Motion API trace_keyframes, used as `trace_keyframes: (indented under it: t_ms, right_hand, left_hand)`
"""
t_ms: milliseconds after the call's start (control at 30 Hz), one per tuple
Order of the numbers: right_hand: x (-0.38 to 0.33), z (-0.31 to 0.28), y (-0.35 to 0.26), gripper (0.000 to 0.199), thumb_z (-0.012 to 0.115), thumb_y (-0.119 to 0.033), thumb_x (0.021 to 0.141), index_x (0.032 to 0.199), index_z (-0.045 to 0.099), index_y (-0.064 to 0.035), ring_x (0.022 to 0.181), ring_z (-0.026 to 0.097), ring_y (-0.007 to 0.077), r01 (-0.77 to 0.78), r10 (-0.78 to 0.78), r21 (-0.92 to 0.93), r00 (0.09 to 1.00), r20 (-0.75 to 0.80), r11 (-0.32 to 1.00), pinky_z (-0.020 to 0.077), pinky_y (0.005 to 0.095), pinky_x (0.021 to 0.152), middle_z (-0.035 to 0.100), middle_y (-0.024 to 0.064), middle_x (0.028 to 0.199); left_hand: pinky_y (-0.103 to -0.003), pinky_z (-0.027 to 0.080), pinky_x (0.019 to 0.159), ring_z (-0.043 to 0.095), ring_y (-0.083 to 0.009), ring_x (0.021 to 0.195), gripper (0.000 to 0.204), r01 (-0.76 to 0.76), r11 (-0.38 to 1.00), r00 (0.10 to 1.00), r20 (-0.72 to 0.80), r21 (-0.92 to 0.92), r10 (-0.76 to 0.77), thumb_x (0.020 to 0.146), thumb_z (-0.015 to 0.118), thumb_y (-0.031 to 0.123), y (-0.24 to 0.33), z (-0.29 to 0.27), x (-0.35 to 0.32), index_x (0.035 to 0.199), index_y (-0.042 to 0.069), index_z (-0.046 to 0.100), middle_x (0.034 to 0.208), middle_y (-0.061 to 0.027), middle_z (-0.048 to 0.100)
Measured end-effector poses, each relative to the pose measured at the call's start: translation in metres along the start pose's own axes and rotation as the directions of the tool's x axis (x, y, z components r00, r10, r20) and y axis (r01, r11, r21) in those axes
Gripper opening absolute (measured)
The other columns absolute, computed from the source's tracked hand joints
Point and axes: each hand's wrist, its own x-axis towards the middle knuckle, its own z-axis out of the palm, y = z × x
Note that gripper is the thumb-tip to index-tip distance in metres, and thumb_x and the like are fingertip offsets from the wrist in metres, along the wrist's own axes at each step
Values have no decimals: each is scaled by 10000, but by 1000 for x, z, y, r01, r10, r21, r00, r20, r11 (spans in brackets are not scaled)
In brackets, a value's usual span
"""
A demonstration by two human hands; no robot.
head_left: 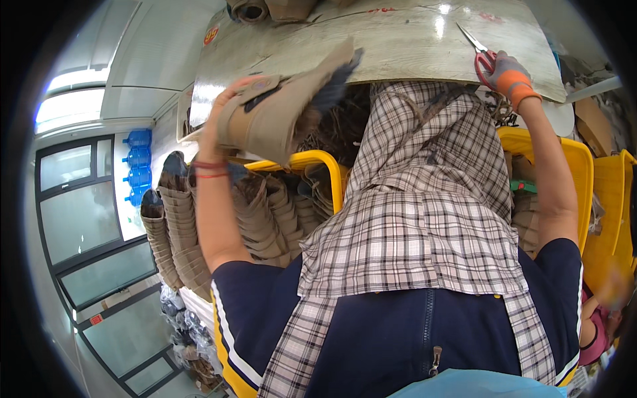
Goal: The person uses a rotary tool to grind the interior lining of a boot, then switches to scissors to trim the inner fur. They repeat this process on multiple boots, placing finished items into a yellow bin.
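My left hand (221, 106) grips a tan boot upper (265, 123) with a dark strap and a dark furry lining. It is lifted in front of the table's near edge, tilted and slightly blurred; part of the hand is hidden behind it. At the table's right side, my right hand (509, 74), in a grey and orange glove, has its fingers closed at the red handles of a pair of scissors (486, 61). The blades point toward the far left, close to the tabletop (378, 43).
Stacked tan boot uppers (255, 212) fill the left side around a yellow crate (324, 156). Another yellow crate (582, 166) stands by my right arm. Further pieces (249, 12) lie on the table's far edge. A plaid apron (405, 232) covers my lap. Another person (600, 325) is at the right.
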Motion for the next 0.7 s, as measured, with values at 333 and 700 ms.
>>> trace_keyframes:
  t_ms: [333,700]
  right_hand:
    - [-13,33,55,403,697,-207,755,1083,572,-9,635,527,93,168,-249,554,966,74,815,446,241,567,619,43,806]
    - [-145,17,-74,387,668,-393,749,1002,591,-111,865,595,244,641,-630,103,767,-124,760,489,353,737,604,90,919]
  left_hand:
    - [-340,533,691,591,-205,738,162,306,803,891,450,-512,-52,821,572,19,-271,17,36,979,4,602,794,-89,584]
    - [-341,517,734,592,-202,783,97,316,768,863,-168,-557,-476,853,617,88,-205,60,17,936,69,571,884,-19,575]
